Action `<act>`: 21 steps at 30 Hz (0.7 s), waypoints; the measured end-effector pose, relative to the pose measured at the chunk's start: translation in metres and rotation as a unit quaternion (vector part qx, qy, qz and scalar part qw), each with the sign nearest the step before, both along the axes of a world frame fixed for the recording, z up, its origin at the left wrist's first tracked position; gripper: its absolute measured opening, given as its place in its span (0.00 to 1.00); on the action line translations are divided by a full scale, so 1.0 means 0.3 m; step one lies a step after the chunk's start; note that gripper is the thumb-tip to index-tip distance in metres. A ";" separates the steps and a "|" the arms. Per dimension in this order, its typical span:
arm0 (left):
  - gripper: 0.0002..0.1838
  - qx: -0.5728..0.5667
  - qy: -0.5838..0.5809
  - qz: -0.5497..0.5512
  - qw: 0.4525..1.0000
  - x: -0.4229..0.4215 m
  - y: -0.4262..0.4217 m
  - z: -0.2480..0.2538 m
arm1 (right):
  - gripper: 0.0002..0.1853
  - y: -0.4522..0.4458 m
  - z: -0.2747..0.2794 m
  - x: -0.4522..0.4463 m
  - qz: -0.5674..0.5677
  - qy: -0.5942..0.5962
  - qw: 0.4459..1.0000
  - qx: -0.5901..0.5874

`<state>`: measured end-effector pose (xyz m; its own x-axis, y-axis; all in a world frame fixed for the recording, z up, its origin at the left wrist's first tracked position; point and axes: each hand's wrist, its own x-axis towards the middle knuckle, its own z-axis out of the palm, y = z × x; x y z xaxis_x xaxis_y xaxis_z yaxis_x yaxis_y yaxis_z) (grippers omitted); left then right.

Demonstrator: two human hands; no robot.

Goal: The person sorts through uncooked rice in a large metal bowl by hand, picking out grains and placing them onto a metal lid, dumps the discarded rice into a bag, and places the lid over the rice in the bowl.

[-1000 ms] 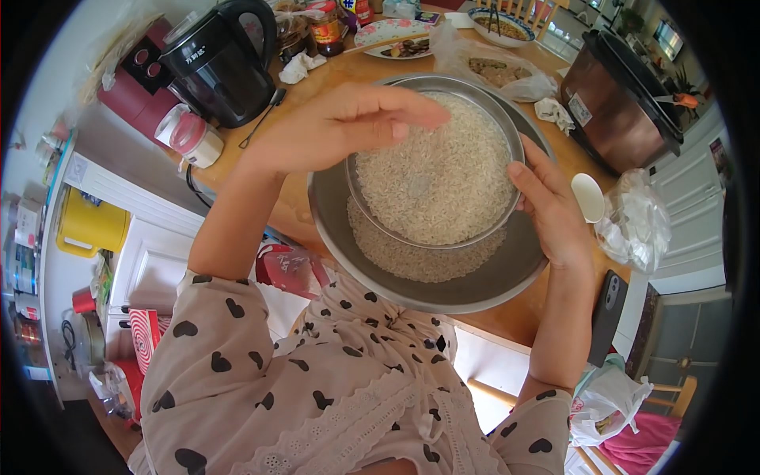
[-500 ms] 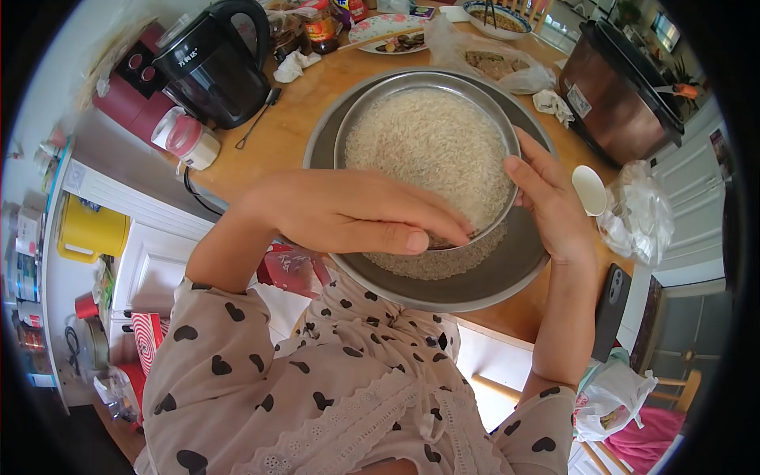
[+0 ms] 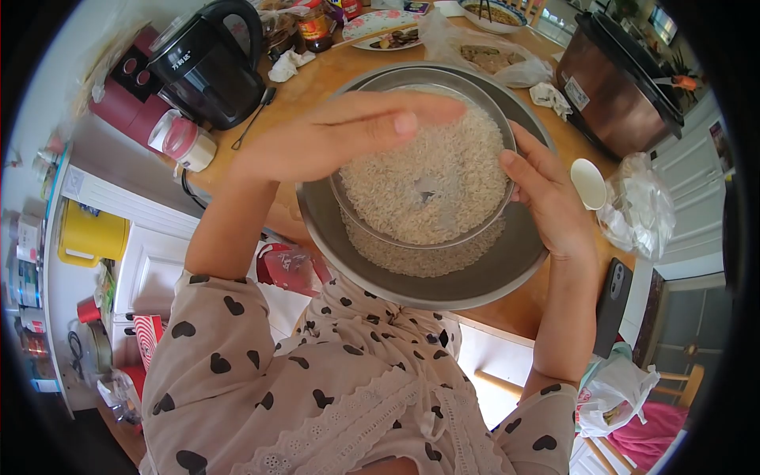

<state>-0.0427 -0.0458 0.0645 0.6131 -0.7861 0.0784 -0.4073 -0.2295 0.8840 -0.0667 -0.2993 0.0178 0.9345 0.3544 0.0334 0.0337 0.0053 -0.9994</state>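
My right hand grips the right rim of a round metal sieve that holds white rice. Under the sieve is a large metal bowl, with more rice at its bottom. A small gap in the sieve's rice shows near its middle. My left hand, palm down and fingers stretched out, hovers over the upper left of the sieve. Its fingertips are blurred, and nothing is seen in that hand.
Behind on the left stand a black kettle and a lidded jar. A white cup, plastic bag and phone lie right; a large cooker stands behind them.
My left hand swept down to the sieve's near edge, then back up over its far part. My right hand has kept its hold, and the gap in the rice has shown again.
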 end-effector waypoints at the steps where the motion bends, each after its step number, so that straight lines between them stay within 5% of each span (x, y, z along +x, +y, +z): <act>1: 0.30 -0.011 -0.002 0.005 1.000 0.006 0.006 0.002 | 0.24 0.000 -0.002 0.000 0.002 0.004 1.000 0.006; 8: 0.27 -0.048 0.008 0.041 0.998 -0.017 0.055 0.020 | 0.24 0.006 0.002 -0.003 -0.013 0.002 1.000 -0.002; 14: 0.16 0.139 -0.047 -0.185 0.972 -0.038 0.097 0.043 | 0.24 0.003 -0.014 0.006 0.002 0.007 1.000 0.027; 21: 0.13 0.128 -0.107 -0.128 0.978 -0.007 0.074 0.033 | 0.24 0.001 0.002 0.001 0.014 0.015 1.000 0.018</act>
<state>-0.0448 -0.0235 0.0744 0.3848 -0.9223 -0.0358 -0.6503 -0.2984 0.6986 -0.0663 -0.2988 0.0183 0.9252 0.3790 0.0192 0.0037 0.0415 -0.9991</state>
